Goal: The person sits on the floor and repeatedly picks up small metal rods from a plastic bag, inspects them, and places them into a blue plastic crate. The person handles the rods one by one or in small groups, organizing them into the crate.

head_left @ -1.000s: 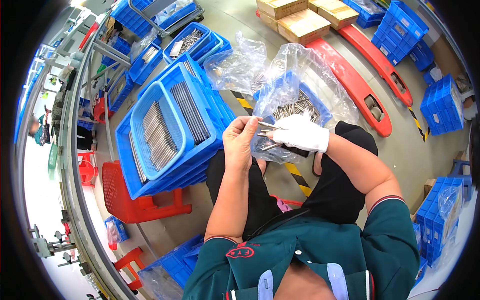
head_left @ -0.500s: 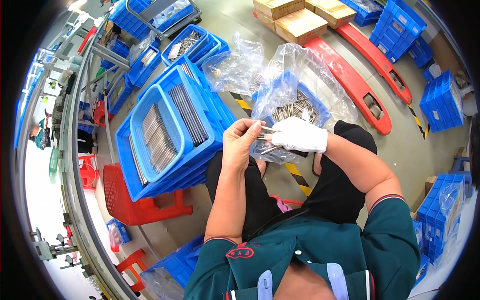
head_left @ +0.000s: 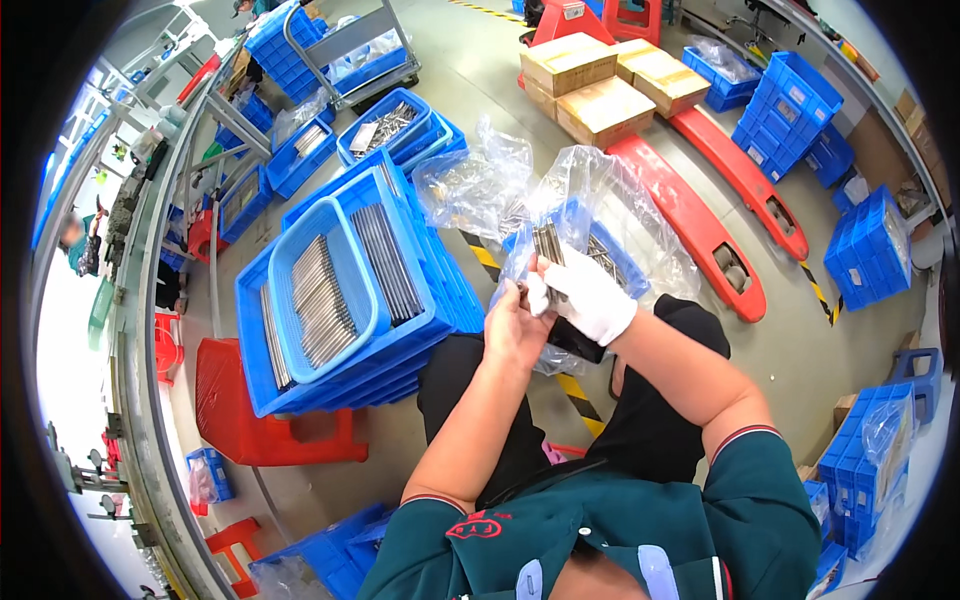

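The right hand (head_left: pixel 590 300), in a white glove, is curled around a small bunch of rods (head_left: pixel 546 243) that point up and away. The bare left hand (head_left: pixel 515 325) is right by the glove, its fingers bent in close; I cannot tell if they pinch a rod. The rods look like shiny metal, so they should be stiff and hard to break. One is likely light, but a bunch may feel heavy and slide about. The middle is a good place to grab, with ends lined up. Just past the hands is a blue bin (head_left: pixel 629 266) of loose rods, with a clear bag (head_left: pixel 562 185) around it. To the left, a pale blue basket (head_left: pixel 318 220) holds rods in a row.
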Demonstrator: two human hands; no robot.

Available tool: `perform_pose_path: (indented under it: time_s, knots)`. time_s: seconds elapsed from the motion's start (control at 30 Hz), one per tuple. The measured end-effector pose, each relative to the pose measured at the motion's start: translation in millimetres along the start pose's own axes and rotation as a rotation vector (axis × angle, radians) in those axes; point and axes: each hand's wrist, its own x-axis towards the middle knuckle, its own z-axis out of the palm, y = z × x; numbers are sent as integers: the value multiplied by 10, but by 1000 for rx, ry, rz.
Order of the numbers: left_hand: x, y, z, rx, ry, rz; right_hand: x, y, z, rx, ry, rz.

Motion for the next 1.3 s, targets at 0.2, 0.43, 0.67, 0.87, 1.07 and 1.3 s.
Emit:
perform_pose_path:
  time_s: [0.2,0.43,0.67,0.87,1.07,1.3]
  knots:
    - [171,-55,6,-436,-243,13,-18,100,424,-461,160,-328]
    - [18,-113,235,-209,-70,61,47,132,369,-193,178,-246]
    - [-34,-196,174,109,-180,39,130,243,251,-323,192,-470]
    - [-84,-34,115,502,27,267,-20,103,292,-672,295,-475]
    - [-24,137,85,1279,127,983,-2,176,-39,-1129,392,-672]
    - [-262,289,179,1667,-49,927,-316,-272,-127,-493,-200,391]
